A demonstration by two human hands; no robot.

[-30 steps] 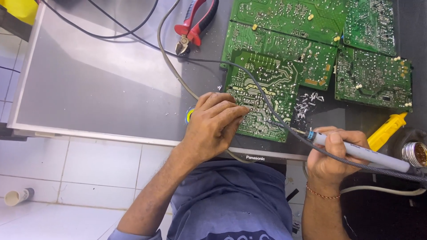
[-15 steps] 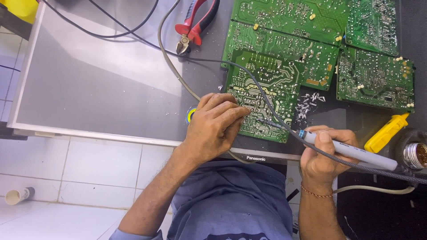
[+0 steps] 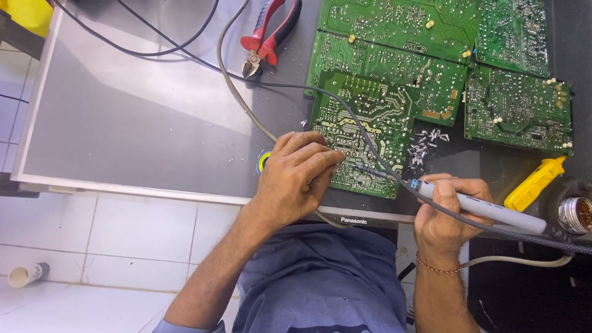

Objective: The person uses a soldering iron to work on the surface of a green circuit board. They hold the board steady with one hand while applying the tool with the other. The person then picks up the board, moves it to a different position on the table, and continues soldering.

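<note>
Floor (image 3: pixel 92 234) of white square tiles with grey grout, lit evenly, slightly glossy. A big flat grey panel (image 3: pixel 123 123) with a pale rim serves as the work surface, lying face down over the tiles; soft sheen on its left half, a brighter angled patch near its middle. Small white tube (image 3: pixel 28 274) lies on the tiles at lower left. Yellow object (image 3: pixel 31 12) at the top left corner, partly cut off. Dark area (image 3: pixel 530 296) at lower right, unclear what.

Grey panel (image 3: pixel 123 123) as bench: green boards (image 3: pixel 394 74), red cutters (image 3: pixel 268 34), black and grey cables (image 3: pixel 228 80), metal clippings (image 3: pixel 425 145), yellow tool (image 3: pixel 533 184) lying on it.
</note>
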